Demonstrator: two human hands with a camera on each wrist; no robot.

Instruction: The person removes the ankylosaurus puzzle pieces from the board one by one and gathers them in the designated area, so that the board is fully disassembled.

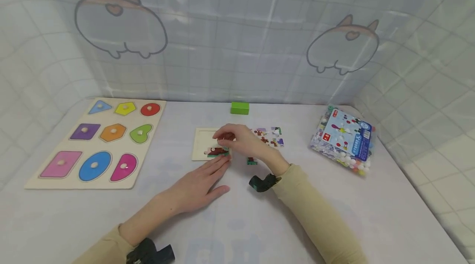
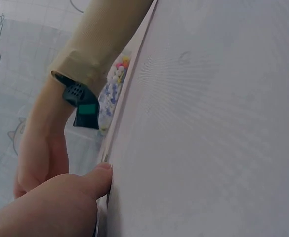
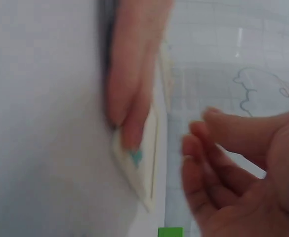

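Note:
A small cream puzzle tray point(image 1: 199, 142) lies at mid-table, with brown and green picture pieces point(image 1: 215, 152) along its lower part. My left hand point(image 1: 198, 185) lies palm down, its fairly straight fingertips touching the tray's near right corner. Above the tray hovers my right hand point(image 1: 241, 142), hiding its right side. In the right wrist view the right hand's fingers point(image 3: 193, 173) are loosely bent beside the thumb, and nothing shows between them. Loose jigsaw pieces point(image 1: 272, 137) lie right of the tray, with another piece point(image 1: 252, 161) nearer, below the right wrist.
A peg board of coloured shapes point(image 1: 142, 161) lies at left. At the back stands a green block point(image 1: 240, 108). A clear bag of colourful beads point(image 1: 341, 154) with a blue label lies at right. A patterned curtain point(image 1: 237, 49) hangs behind the table.

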